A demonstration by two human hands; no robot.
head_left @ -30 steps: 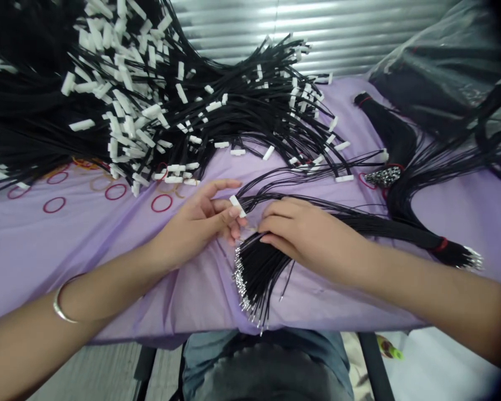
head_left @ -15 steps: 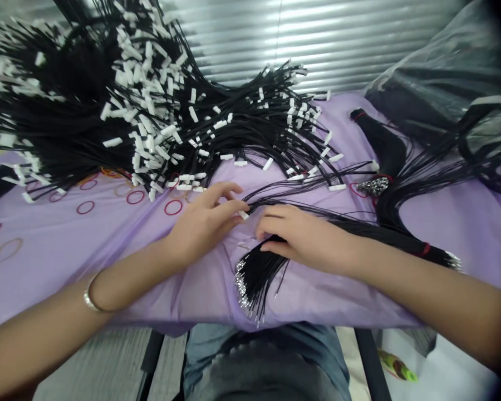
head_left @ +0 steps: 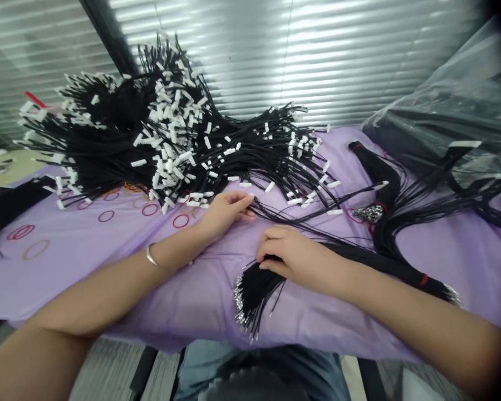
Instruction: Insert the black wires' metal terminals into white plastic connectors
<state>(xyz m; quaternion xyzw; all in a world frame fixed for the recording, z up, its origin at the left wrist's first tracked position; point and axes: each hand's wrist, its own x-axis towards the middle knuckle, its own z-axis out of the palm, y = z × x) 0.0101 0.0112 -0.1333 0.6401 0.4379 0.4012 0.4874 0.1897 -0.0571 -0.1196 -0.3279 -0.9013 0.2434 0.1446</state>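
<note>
My left hand (head_left: 230, 210) is closed in a pinch on the ends of a few thin black wires (head_left: 284, 214), which trail off to the right across the purple cloth. The tips inside that pinch are hidden by the fingers. Lower and to the right, my right hand (head_left: 286, 256) curls its fingers over a bundle of black wires (head_left: 259, 281) with bare silver tips fanned out at its left end. A red band (head_left: 424, 279) ties this bundle near its other end, beyond my right forearm.
Behind my hands lies a big heap of black cables (head_left: 108, 139) with white connectors. Red and tan rubber bands (head_left: 106, 216) are scattered at left on the purple cloth (head_left: 92, 262). More tied wires (head_left: 379, 167) and a clear plastic bag (head_left: 446, 100) are at right, blinds behind.
The view has tilted up, so the tabletop sits lower in the picture. A white connector at my left fingertips no longer shows there. My right hand stays on the bundle.
</note>
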